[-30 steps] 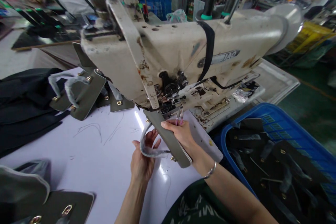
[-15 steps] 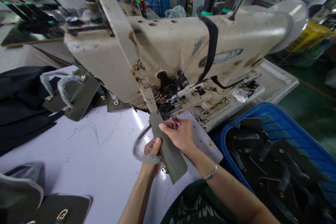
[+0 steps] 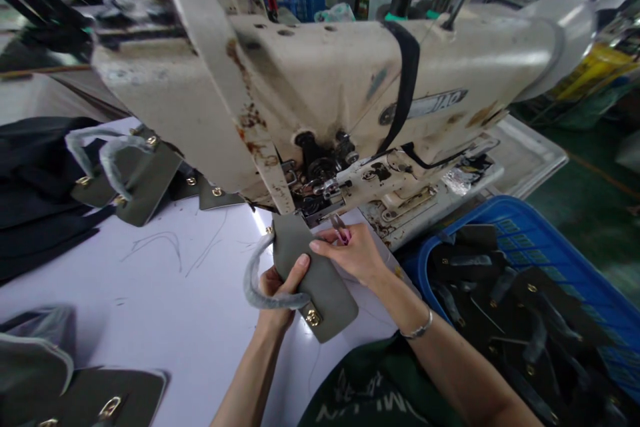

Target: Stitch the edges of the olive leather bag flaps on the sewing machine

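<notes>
A grey-green panel (image 3: pixel 327 293) with a plastic-wrapped handle (image 3: pixel 253 280) and gold fittings lies at a slant below the head of the sewing machine (image 3: pixel 320 73). My left hand (image 3: pixel 283 287) grips its left side, thumb on top and fingers underneath, the handle looping over the wrist. On the panel's right edge rests the thumb of my right hand (image 3: pixel 355 253), whose curled fingers hold small pink-handled snips (image 3: pixel 343 232) with the blades pointing up and left. The panel's top end is by the presser area.
At the right, a blue basket (image 3: pixel 565 247) holds several similar panels. More panels with handles (image 3: pixel 150 180) and dark fabric (image 3: pixel 40 180) lie at the left of the white table (image 3: pixel 200 320). Another panel (image 3: pixel 125 393) is at bottom left.
The panel has turned flatter, showing more of its face and the lower gold fitting. My left hand has shifted slightly left, its thumb further over the panel. The snips show more clearly.
</notes>
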Motion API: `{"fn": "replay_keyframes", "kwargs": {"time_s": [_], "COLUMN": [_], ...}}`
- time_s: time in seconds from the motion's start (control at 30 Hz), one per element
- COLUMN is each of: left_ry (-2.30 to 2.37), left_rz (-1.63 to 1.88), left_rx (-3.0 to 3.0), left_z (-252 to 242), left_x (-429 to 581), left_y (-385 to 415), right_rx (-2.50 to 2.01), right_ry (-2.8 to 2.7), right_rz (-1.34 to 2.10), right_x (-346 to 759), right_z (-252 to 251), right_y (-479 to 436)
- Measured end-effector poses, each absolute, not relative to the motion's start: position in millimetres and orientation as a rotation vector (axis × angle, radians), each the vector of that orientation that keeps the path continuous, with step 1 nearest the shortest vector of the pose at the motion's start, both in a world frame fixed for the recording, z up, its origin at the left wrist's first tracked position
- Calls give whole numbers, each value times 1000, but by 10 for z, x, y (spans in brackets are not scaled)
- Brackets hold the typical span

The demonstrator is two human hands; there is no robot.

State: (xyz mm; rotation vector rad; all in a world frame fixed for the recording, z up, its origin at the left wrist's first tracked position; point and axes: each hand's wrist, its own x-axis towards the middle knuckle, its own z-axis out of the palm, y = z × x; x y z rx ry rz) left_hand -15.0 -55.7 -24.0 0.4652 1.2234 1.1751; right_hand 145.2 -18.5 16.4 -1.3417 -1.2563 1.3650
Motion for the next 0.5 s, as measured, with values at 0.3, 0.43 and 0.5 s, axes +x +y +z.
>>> {"fn": "replay_keyframes", "kwargs": {"time_s": [0.3,0.43,0.5], "left_ry": [1284,1312,1286], "left_rz": [1142,1215,1238], "left_rx": [177,47,18], "left_z": [168,271,279], "left_x": [57,125,132], "left_y": [-499,-395,-366], "right_rx": [-1308,-1327,-1323], "right_ry": [-1305,-1158,-1123], "right_rz": [1360,1427,1444], "right_x": [1457,1414,1400], "right_z": [134,186,221], "right_y": [-74,-87,-78]}}
